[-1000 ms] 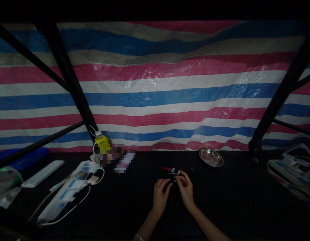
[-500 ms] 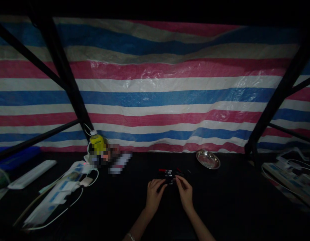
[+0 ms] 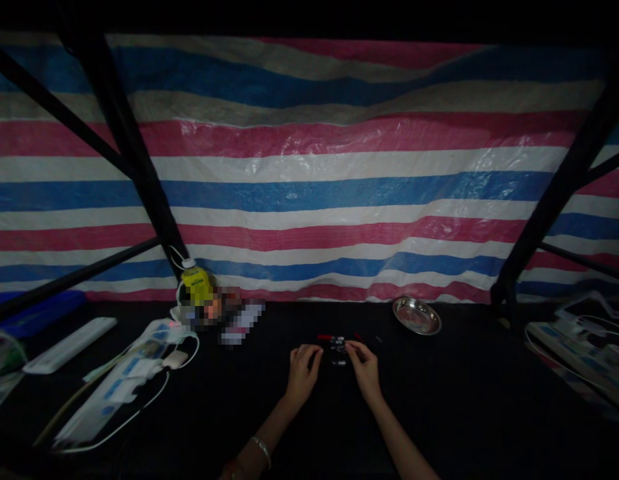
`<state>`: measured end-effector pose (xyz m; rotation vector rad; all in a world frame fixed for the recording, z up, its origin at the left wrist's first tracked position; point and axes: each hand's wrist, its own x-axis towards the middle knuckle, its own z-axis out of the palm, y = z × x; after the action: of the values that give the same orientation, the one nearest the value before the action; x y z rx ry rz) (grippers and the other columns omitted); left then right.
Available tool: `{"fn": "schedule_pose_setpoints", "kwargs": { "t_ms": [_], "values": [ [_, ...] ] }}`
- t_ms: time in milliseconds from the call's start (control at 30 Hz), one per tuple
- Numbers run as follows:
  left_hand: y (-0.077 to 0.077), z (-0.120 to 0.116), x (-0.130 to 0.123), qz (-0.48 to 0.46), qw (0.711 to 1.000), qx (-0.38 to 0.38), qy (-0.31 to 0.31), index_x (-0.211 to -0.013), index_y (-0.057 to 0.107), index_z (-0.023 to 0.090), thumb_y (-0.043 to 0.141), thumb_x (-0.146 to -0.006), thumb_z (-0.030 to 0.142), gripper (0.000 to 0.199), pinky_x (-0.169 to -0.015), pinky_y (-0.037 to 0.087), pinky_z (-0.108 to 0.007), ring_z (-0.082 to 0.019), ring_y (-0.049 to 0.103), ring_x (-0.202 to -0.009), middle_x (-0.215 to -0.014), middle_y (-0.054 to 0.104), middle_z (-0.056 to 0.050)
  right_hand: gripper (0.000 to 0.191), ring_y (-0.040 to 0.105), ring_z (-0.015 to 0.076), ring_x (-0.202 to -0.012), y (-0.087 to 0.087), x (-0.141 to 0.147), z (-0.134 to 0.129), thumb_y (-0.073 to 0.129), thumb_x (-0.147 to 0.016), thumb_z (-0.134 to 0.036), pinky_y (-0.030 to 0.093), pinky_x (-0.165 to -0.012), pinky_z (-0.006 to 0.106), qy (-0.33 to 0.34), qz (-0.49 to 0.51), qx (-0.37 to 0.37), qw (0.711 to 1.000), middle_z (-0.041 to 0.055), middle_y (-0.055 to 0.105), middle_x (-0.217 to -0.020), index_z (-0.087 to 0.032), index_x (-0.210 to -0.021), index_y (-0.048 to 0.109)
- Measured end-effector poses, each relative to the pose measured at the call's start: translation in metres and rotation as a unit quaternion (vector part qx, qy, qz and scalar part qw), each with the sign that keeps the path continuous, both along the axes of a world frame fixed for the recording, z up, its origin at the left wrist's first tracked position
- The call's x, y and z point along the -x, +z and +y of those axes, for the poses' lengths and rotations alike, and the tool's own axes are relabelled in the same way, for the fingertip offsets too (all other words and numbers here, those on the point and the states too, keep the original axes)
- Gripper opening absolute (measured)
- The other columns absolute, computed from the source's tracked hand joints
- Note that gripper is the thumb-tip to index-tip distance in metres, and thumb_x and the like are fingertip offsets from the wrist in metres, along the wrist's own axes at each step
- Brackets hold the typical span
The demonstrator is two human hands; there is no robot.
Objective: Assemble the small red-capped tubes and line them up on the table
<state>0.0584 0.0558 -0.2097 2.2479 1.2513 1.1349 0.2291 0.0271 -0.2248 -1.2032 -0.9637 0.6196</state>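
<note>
Several small pen-like pieces with shiny parts lie between my hands on the black table [image 3: 469, 400]; one at the back has a red section [image 3: 325, 337], and another [image 3: 339, 363] lies closest to me. My left hand [image 3: 303, 373] is at their left end, thumb and fingers pinched together; what it holds, if anything, is too small and dark to name. My right hand [image 3: 363, 368] sits at their right end with its fingertips closed by a shiny part, and I cannot make out what they grip.
A round metal dish [image 3: 417, 316] stands at the back right. To the left are a yellow bottle [image 3: 197, 283], white power strips [image 3: 114, 393] with cables, and a blue object [image 3: 44, 317]. More cables and a strip [image 3: 579, 353] lie at the far right. Black frame posts rise on both sides.
My left hand has moved left and slightly back, away from the small pieces. My right hand has shifted a little left and away from me. The view has moved slightly.
</note>
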Motion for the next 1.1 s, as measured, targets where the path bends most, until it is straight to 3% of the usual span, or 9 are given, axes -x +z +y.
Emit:
{"fn": "schedule_pose_setpoints", "kwargs": {
  "t_ms": [333,567,867,1100],
  "values": [
    [0.0,0.015,0.004,0.067,0.997,0.03,-0.014,-0.085,0.057,0.022,0.033,-0.092,0.034,0.029,-0.088,0.033,-0.038,-0.018,0.054,-0.09,-0.087,0.062,-0.003,0.037,0.066,0.0217,-0.07,-0.001,-0.001,0.001,0.068,-0.068,-0.05,0.051,-0.068,0.033,0.061,0.04,0.015,0.997,0.0076,0.07,-0.073,-0.014,-0.079,0.07],
    [-0.006,0.017,0.004,0.062,0.996,0.048,0.049,-0.082,0.057,0.021,0.031,-0.091,0.033,0.03,-0.089,0.031,-0.041,-0.019,0.052,-0.093,-0.09,0.06,-0.004,0.039,0.066,0.0221,-0.066,-0.004,-0.005,0.001,0.075,-0.057,-0.05,0.051,-0.064,0.033,0.096,0.0,0.03,0.995,0.0075,0.07,-0.069,-0.015,-0.074,0.071],
    [-0.012,0.02,0.003,0.083,0.993,0.045,0.067,-0.08,0.059,0.02,0.035,-0.09,0.034,0.03,-0.088,0.033,-0.042,-0.02,0.051,-0.092,-0.091,0.058,-0.004,0.031,0.06,0.0214,-0.069,-0.015,-0.01,0.002,0.074,-0.059,-0.048,0.049,-0.067,0.034,0.015,-0.102,0.035,0.994,0.0056,0.065,-0.07,-0.021,-0.074,0.075],
    [-0.015,0.021,0.003,0.096,0.992,0.037,0.073,-0.081,0.059,0.02,0.036,-0.09,0.033,0.028,-0.086,0.035,-0.041,-0.02,0.051,-0.092,-0.092,0.057,-0.004,0.023,0.059,0.0233,-0.077,-0.018,-0.01,0.003,0.071,-0.063,-0.041,0.047,-0.074,0.037,0.016,-0.116,0.06,0.991,0.0055,0.065,-0.075,-0.024,-0.078,0.075]
  ]
}}
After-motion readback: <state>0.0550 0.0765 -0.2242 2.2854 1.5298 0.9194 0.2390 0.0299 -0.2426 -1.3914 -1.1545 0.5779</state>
